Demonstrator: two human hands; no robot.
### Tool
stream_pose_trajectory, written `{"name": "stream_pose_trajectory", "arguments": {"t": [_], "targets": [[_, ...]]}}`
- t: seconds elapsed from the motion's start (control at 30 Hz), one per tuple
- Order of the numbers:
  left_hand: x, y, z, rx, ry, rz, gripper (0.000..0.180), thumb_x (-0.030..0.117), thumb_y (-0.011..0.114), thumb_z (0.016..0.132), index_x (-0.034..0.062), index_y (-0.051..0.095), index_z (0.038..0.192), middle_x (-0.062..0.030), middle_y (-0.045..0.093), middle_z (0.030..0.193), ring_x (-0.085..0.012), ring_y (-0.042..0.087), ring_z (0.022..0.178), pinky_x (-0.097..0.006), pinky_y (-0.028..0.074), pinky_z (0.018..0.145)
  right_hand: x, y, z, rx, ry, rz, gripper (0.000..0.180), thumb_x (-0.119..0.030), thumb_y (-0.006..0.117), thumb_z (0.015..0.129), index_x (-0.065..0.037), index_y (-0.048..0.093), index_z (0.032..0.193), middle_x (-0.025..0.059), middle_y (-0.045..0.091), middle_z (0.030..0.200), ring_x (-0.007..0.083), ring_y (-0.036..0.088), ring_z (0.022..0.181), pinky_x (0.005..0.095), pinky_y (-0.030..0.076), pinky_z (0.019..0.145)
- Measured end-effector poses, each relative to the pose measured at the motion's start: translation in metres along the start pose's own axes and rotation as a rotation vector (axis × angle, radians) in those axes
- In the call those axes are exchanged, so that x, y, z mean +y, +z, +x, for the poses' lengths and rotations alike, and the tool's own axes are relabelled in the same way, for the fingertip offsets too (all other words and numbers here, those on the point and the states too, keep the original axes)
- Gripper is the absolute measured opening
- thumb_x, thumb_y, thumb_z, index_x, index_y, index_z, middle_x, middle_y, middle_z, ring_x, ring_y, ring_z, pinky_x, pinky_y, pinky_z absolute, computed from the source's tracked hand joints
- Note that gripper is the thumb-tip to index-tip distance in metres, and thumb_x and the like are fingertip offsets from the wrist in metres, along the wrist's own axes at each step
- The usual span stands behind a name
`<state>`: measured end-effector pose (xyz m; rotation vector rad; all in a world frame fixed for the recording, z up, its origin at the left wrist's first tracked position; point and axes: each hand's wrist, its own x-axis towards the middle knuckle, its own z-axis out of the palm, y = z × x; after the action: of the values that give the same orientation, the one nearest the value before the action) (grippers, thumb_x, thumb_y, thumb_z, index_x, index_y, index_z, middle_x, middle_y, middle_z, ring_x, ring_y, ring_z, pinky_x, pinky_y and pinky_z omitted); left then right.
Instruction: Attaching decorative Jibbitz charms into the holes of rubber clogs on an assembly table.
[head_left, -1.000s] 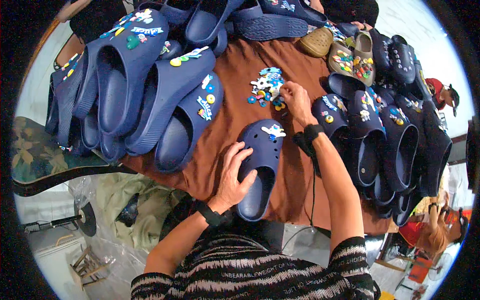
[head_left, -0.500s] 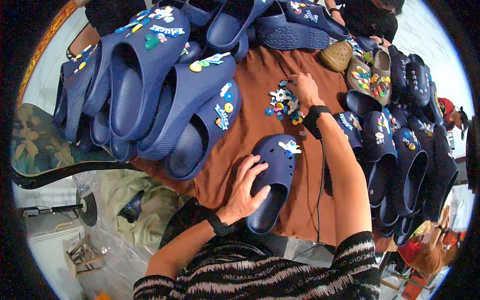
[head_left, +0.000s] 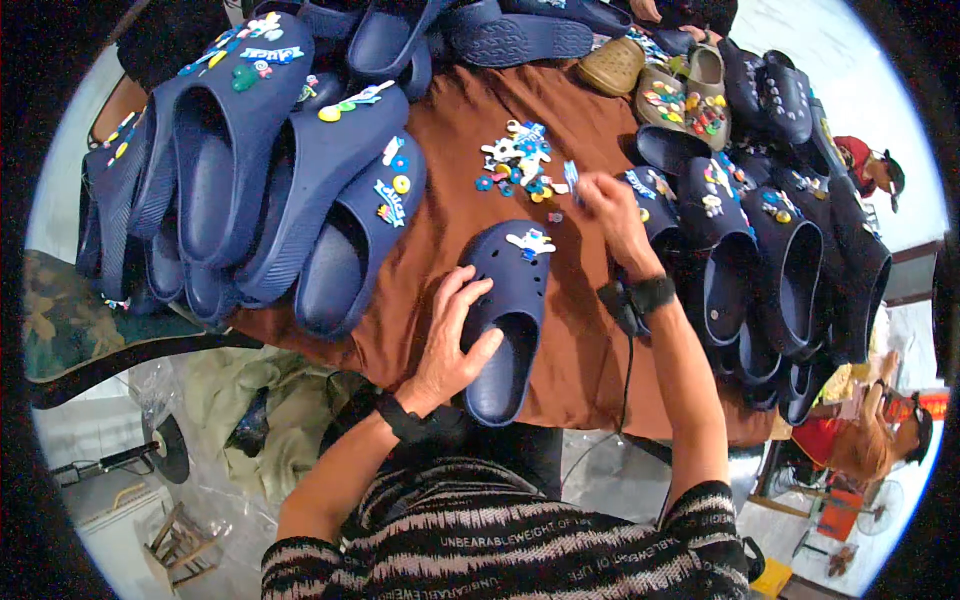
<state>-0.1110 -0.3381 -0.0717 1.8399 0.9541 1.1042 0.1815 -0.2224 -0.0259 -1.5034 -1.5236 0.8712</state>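
Observation:
A navy clog (head_left: pixel 508 270) lies on the brown cloth in front of me, toe pointing away. My left hand (head_left: pixel 440 345) grips its left side, fingers on the upper and thumb at the foot opening. One white, blue and yellow charm (head_left: pixel 528 243) sits on the clog's toe. Raised over the cloth to the right of the clog, my right hand (head_left: pixel 614 218) pinches a small blue and white charm (head_left: pixel 571 174) at its fingertips. Beyond the clog lies a loose heap of colourful charms (head_left: pixel 516 160), with a single small round charm (head_left: pixel 556 217) nearer the clog.
Navy clogs with charms (head_left: pixel 245 150) are piled high on the left. More dark clogs (head_left: pixel 725 270) stand in rows on the right, near olive clogs (head_left: pixel 703 98). A black cable (head_left: pixel 628 390) runs down from my right wrist. Other people work at the far side and far right.
My right hand has moved from the charm heap toward me and right, with a charm now at its fingertips. My left hand stays on the clog. The whole view has shifted slightly.

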Motion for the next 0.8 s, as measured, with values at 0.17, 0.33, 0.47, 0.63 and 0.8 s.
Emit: {"name": "stream_pose_trajectory", "arguments": {"t": [0.17,0.33,0.47,0.63,0.8], "targets": [[0.01,-0.009,0.023,0.02,-0.027,0.041,0.041,0.021,0.051,0.1,0.0032,0.052,0.137,-0.0198,0.04,0.15,-0.035,0.036,0.143,-0.042,0.025,0.119,-0.004,0.001,-0.085,-0.158,0.253,0.461,0.022,-0.024,0.064,0.099,-0.003,0.07,0.103,-0.0016,0.066,0.088,0.0085,0.059,0.081,0.0253,0.048,0.074],[0.009,-0.001,0.08,-0.08,0.094,0.14,0.034,0.019,0.049,0.101,0.002,0.06,0.129,-0.0176,0.051,0.141,-0.0335,0.044,0.137,-0.042,0.031,0.117,-0.008,0.017,-0.099,-0.252,0.292,0.45,0.018,-0.018,0.065,0.099,-0.001,0.07,0.102,-0.002,0.064,0.086,0.0071,0.057,0.073,0.0232,0.048,0.07],[-0.001,-0.001,0.119,-0.408,0.184,0.343,0.034,0.022,0.049,0.1,0.0048,0.065,0.125,-0.0161,0.057,0.136,-0.0331,0.048,0.134,-0.045,0.037,0.112,-0.011,0.033,-0.101,-0.3,0.247,0.471,0.016,-0.016,0.064,0.099,-0.001,0.067,0.105,-0.0021,0.063,0.086,0.0064,0.057,0.075,0.023,0.048,0.071],[0.002,-0.005,0.136,-0.6,0.222,0.567,0.033,0.023,0.05,0.099,0.0081,0.068,0.123,-0.0134,0.059,0.136,-0.0323,0.053,0.128,-0.046,0.043,0.106,-0.014,0.032,-0.104,-0.306,0.275,0.44,0.014,-0.011,0.063,0.098,-0.001,0.065,0.107,-0.0011,0.063,0.089,0.0072,0.057,0.08,0.0241,0.048,0.074],[0.004,0.001,0.133,-0.551,0.198,0.514,0.035,0.022,0.052,0.099,0.0062,0.066,0.127,-0.0152,0.06,0.137,-0.0324,0.053,0.131,-0.045,0.042,0.108,-0.004,0.018,-0.094,-0.201,0.246,0.432,0.016,-0.01,0.064,0.096,0.0,0.065,0.109,-0.0007,0.064,0.089,0.0082,0.058,0.08,0.0245,0.048,0.075]]}}
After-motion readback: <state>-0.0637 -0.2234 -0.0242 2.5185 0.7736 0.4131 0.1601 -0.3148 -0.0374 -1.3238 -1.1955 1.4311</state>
